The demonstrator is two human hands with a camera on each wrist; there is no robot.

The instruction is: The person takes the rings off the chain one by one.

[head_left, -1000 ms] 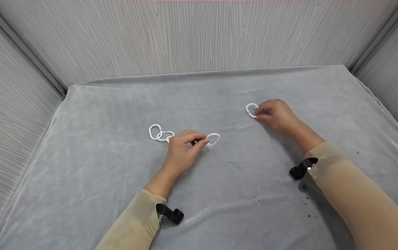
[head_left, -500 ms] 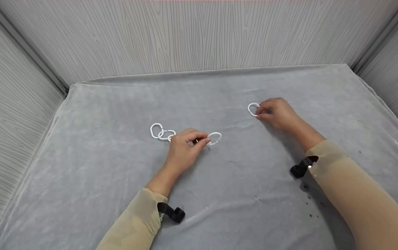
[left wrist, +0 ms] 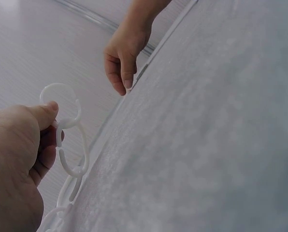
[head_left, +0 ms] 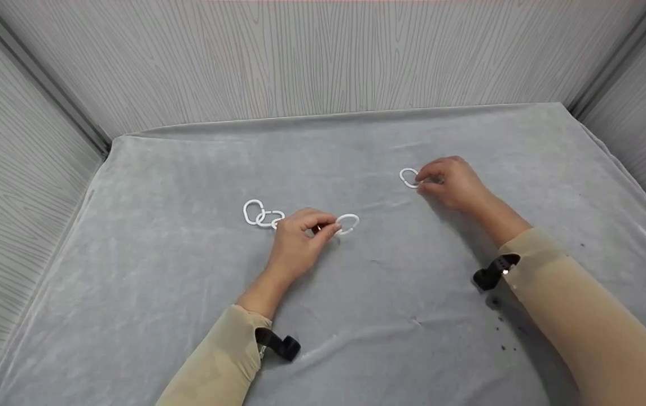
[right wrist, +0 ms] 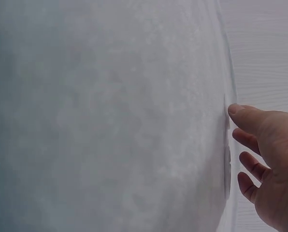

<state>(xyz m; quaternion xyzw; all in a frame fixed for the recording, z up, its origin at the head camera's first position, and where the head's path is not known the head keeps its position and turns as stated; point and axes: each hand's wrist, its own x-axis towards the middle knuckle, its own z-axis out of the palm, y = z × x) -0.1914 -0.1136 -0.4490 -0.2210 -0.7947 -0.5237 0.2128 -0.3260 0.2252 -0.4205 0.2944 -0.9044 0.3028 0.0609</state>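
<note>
My left hand [head_left: 303, 239] pinches the end link [head_left: 348, 224] of a white plastic chain between thumb and forefinger. In the left wrist view that link [left wrist: 62, 86] rises above the thumb, and more links [left wrist: 74, 150] hang below it. The chain's far links [head_left: 260, 215] lie on the cloth to the left, partly hidden by the hand. Farther back and to the right, my right hand [head_left: 452, 180] pinches the right end of a separate white link [head_left: 408, 177], close over the cloth. In the right wrist view the link is hidden, while thumb and fingers [right wrist: 250, 140] show at the cloth's edge.
A grey plush cloth [head_left: 187, 293] with shallow wrinkles covers the table. Pale wood-grain panels [head_left: 323, 56] stand behind and on both sides. Small dark specks [head_left: 503, 348] lie near the right forearm.
The separate link at the right hand has tipped and looks narrower, with the right hand shifted slightly. The left hand and its chain have hardly moved.
</note>
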